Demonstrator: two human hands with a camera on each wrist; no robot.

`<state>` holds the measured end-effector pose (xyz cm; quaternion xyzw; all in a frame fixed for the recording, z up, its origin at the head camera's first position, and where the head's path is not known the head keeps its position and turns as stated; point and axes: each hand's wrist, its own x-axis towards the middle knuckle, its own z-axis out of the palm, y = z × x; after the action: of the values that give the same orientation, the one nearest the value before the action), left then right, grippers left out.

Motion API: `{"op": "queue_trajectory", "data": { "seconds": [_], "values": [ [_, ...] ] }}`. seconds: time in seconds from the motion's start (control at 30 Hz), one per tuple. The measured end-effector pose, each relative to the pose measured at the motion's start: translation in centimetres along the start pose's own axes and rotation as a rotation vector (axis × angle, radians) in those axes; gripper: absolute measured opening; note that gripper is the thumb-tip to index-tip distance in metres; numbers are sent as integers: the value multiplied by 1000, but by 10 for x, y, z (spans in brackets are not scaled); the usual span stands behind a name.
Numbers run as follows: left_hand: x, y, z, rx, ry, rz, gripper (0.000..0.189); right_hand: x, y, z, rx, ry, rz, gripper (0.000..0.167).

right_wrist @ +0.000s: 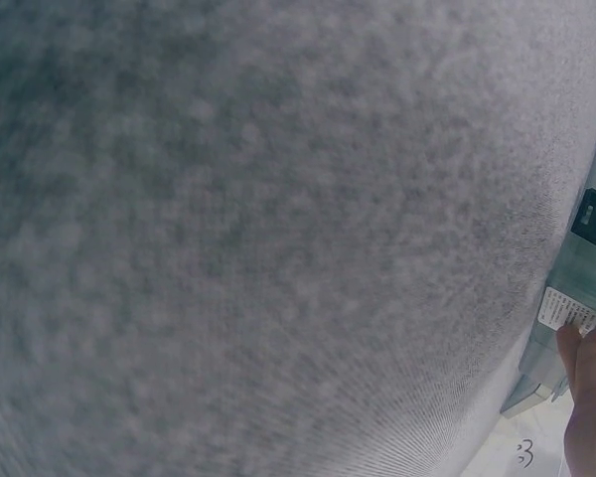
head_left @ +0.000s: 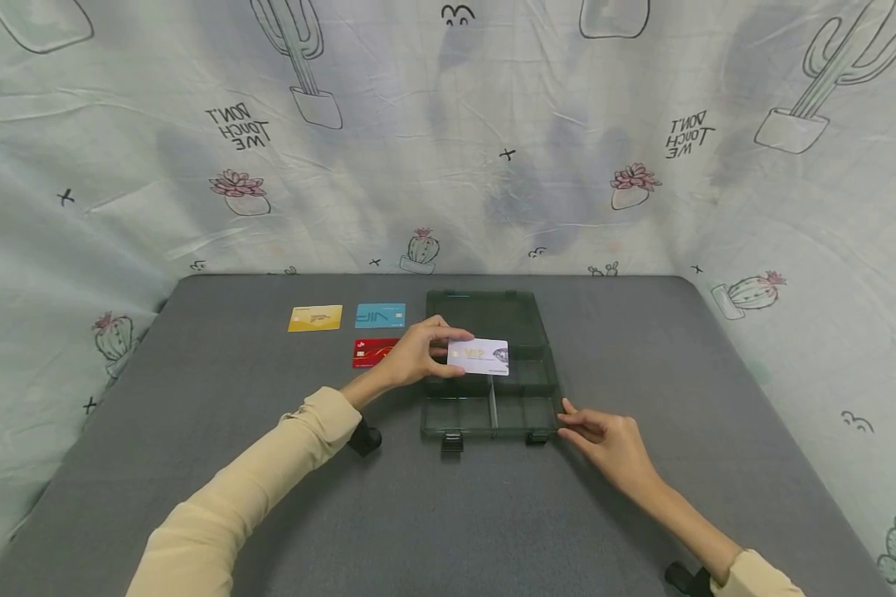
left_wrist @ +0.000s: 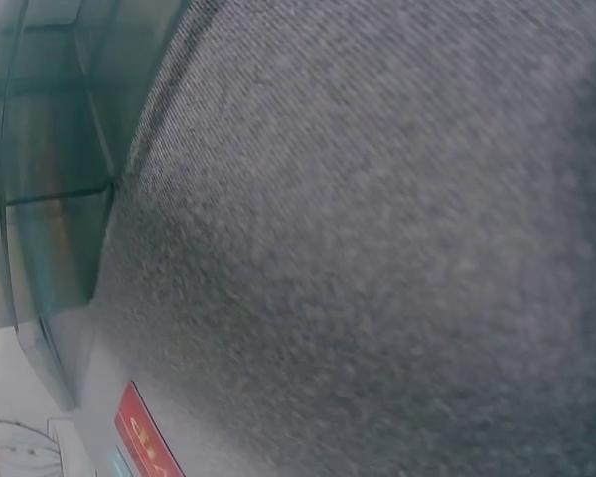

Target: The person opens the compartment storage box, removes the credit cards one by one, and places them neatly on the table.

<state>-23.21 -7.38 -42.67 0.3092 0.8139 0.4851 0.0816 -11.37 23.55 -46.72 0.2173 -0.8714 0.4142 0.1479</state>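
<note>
My left hand [head_left: 416,352] pinches a white VIP card [head_left: 479,356] between thumb and fingers, holding it over a dark translucent divided box [head_left: 493,406]. The box lies with its lid [head_left: 485,319] opened back, and its front compartments show. At the box's right front corner, my right hand [head_left: 612,444] touches the outer side wall with its fingertips. In the right wrist view, the fingers of this hand [right_wrist: 591,397] reach a printed white label [right_wrist: 566,310] on the box wall. The left hand is out of sight in the left wrist view.
Left of the box lie a yellow card [head_left: 315,318], a blue card [head_left: 380,316] and a red card [head_left: 372,352], the last partly covered by the left hand. Two black latches, including one latch [head_left: 452,443], are on the box's front. A patterned cloth [head_left: 448,166] hangs behind the grey table [head_left: 448,522].
</note>
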Motion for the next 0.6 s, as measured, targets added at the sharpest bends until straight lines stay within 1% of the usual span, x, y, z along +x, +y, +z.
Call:
{"op": "queue_trajectory", "data": {
  "seconds": [0.03,0.07,0.13,0.4,0.6],
  "values": [
    [-1,0,-1,1,1,-4,51,0,0,0,4,-1,3,19],
    [0,-6,-1,0,4,-5,51,0,0,0,8,-3,7,19],
    [-2,-8,-2,-4,9,-3,51,0,0,0,10,-1,1,20],
    [-10,-10,-6,10,38,-34,50,0,-1,0,-6,2,-5,19],
    [-19,-11,-9,45,39,-24,51,0,0,1,-12,7,-18,19]
  ]
}}
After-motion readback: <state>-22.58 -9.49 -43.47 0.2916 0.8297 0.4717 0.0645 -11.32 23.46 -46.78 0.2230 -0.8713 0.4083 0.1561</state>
